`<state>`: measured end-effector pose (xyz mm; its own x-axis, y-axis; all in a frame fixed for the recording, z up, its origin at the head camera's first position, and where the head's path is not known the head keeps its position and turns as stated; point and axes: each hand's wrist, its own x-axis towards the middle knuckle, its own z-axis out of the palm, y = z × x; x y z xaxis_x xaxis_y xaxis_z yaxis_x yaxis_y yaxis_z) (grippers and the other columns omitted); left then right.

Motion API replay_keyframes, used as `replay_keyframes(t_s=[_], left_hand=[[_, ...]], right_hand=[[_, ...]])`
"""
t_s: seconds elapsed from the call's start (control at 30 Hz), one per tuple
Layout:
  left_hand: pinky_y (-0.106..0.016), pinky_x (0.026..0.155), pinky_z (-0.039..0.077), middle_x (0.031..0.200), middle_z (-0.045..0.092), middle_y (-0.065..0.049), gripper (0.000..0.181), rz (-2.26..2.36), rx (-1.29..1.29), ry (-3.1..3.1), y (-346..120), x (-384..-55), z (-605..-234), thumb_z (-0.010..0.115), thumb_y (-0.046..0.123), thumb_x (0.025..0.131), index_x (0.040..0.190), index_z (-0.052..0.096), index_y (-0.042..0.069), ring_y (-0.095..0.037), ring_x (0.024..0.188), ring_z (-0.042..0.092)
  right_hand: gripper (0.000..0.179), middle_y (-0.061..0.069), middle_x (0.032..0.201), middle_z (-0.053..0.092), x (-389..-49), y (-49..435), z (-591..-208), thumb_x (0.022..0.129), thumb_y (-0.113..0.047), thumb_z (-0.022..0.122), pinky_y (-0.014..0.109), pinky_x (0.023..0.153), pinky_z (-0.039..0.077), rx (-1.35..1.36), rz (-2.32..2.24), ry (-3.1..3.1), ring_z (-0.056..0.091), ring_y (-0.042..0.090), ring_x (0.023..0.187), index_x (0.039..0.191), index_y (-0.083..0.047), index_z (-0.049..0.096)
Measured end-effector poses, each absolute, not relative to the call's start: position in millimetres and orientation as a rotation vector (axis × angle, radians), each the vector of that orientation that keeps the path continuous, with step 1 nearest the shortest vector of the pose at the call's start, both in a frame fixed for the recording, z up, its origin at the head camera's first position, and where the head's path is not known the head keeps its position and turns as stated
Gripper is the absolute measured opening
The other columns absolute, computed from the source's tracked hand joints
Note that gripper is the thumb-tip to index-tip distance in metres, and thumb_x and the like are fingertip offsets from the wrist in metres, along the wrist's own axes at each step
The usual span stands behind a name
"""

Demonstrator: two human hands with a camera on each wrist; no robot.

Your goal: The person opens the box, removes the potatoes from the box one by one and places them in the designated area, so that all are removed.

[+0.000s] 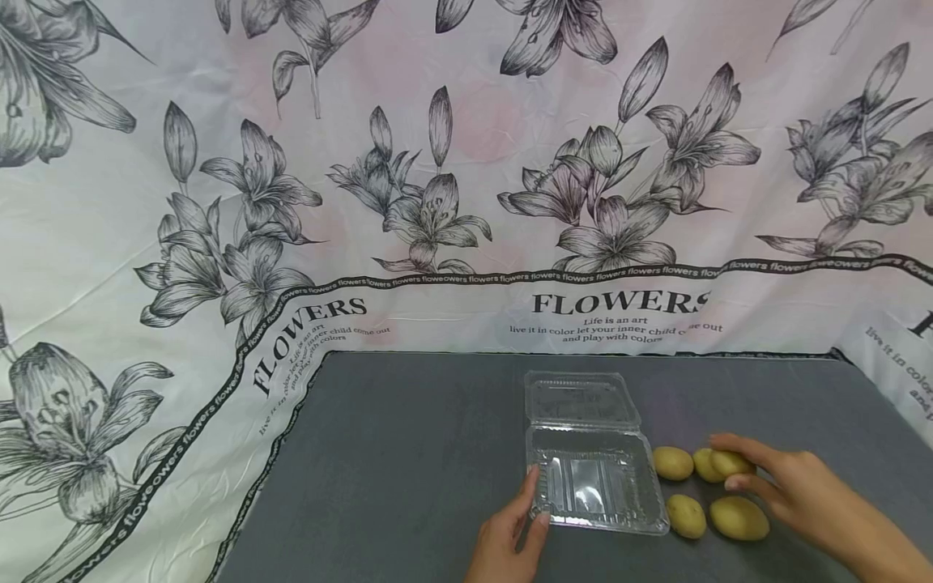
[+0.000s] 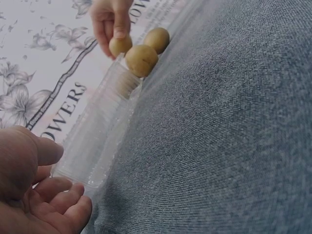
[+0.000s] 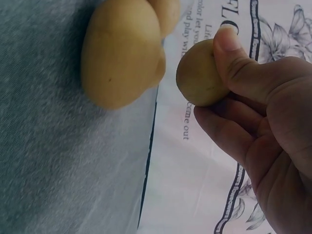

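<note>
My right hand [image 1: 809, 482] pinches a small yellow potato [image 3: 202, 73] between thumb and fingers, raised above the table in the right wrist view. Several other potatoes lie close under and beside it, among them a larger oval one [image 1: 739, 518] and one [image 1: 674, 463] beside the container. A clear plastic clamshell container [image 1: 652, 518] stands with its lid [image 1: 581, 401] folded back, away from me; no potato is inside. My left hand [image 1: 508, 538] is at the container's near left corner, its thumb and fingers relaxed against the rim [image 2: 54, 174].
The dark grey tabletop [image 1: 408, 453] stretches left of the container. Behind and along the sides hangs a white cloth [image 1: 452, 316] printed with flowers and lettering, meeting the table's back edge.
</note>
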<state>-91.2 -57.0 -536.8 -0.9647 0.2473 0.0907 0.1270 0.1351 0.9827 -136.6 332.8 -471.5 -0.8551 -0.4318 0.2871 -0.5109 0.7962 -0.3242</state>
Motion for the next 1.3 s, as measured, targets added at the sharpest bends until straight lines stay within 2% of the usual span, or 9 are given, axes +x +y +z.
replay_keyframes(t_s=[0.1, 0.2, 0.6, 0.7, 0.83, 0.93, 1.07, 1.3], left_hand=[[-0.042, 0.122, 0.037, 0.167, 0.038, -0.005, 0.060, 1.935, 0.350, 2.314, -56, -91, -535, 0.062, 0.027, 0.109, 0.162, 0.042, 0.010, -0.032, 0.153, 0.036], [-0.048, 0.120, 0.039, 0.167, 0.038, -0.005, 0.060, 1.913, 0.343, 2.333, -56, -91, -535, 0.061, 0.027, 0.109, 0.163, 0.042, 0.011, -0.035, 0.152, 0.036], [-0.050, 0.118, 0.042, 0.165, 0.039, -0.006, 0.059, 1.903, 0.359, 2.363, -55, -91, -537, 0.061, 0.028, 0.109, 0.162, 0.043, 0.012, -0.036, 0.150, 0.039], [-0.051, 0.118, 0.043, 0.165, 0.040, -0.006, 0.058, 1.903, 0.360, 2.372, -55, -91, -537, 0.061, 0.028, 0.109, 0.162, 0.043, 0.012, -0.037, 0.150, 0.040], [-0.050, 0.118, 0.043, 0.165, 0.040, -0.006, 0.058, 1.905, 0.358, 2.373, -55, -91, -537, 0.061, 0.028, 0.109, 0.162, 0.043, 0.012, -0.036, 0.150, 0.040], [-0.049, 0.118, 0.042, 0.165, 0.040, -0.005, 0.059, 1.910, 0.351, 2.363, -55, -91, -536, 0.062, 0.028, 0.109, 0.162, 0.043, 0.011, -0.036, 0.150, 0.039], [-0.049, 0.119, 0.041, 0.166, 0.040, -0.005, 0.059, 1.909, 0.347, 2.359, -55, -91, -535, 0.062, 0.028, 0.109, 0.162, 0.043, 0.010, -0.035, 0.151, 0.039], [-0.046, 0.119, 0.042, 0.165, 0.040, -0.006, 0.058, 1.912, 0.359, 2.376, -55, -90, -534, 0.062, 0.025, 0.109, 0.161, 0.043, 0.009, -0.035, 0.150, 0.040]], right_hand=[[0.048, 0.012, 0.111, 0.079, -135, 337, -472, 0.086, -0.013, 0.086, 0.031, 0.061, 0.061, 0.692, 0.543, -2.833, 0.071, 0.002, 0.075, 0.130, -0.004, 0.068], [0.047, 0.012, 0.112, 0.078, -133, 341, -473, 0.087, -0.014, 0.086, 0.032, 0.061, 0.062, 0.671, 0.528, -2.851, 0.071, 0.004, 0.074, 0.130, -0.004, 0.068], [0.049, 0.012, 0.110, 0.078, -127, 358, -482, 0.080, -0.014, 0.090, 0.031, 0.061, 0.062, 0.614, 0.459, -2.825, 0.074, 0.009, 0.078, 0.124, -0.004, 0.072], [0.048, 0.014, 0.109, 0.078, -125, 361, -482, 0.084, -0.014, 0.087, 0.029, 0.057, 0.058, 0.570, 0.488, -2.895, 0.064, 0.002, 0.065, 0.126, -0.001, 0.070], [0.047, 0.015, 0.106, 0.078, -123, 365, -483, 0.086, -0.013, 0.085, 0.024, 0.054, 0.051, 0.549, 0.515, -2.933, 0.047, -0.007, 0.061, 0.127, 0.002, 0.068], [0.047, 0.015, 0.108, 0.078, -123, 368, -483, 0.085, -0.014, 0.086, 0.026, 0.056, 0.055, 0.535, 0.481, -2.947, 0.056, -0.005, 0.064, 0.126, 0.001, 0.070], [0.046, 0.015, 0.111, 0.078, -124, 372, -483, 0.086, -0.016, 0.086, 0.034, 0.060, 0.061, 0.482, 0.454, -3.020, 0.071, 0.009, 0.073, 0.127, 0.000, 0.070], [0.045, 0.015, 0.114, 0.077, -124, 379, -488, 0.086, -0.016, 0.086, 0.042, 0.067, 0.064, 0.453, 0.457, -3.088, 0.076, 0.024, 0.084, 0.126, -0.002, 0.072]])
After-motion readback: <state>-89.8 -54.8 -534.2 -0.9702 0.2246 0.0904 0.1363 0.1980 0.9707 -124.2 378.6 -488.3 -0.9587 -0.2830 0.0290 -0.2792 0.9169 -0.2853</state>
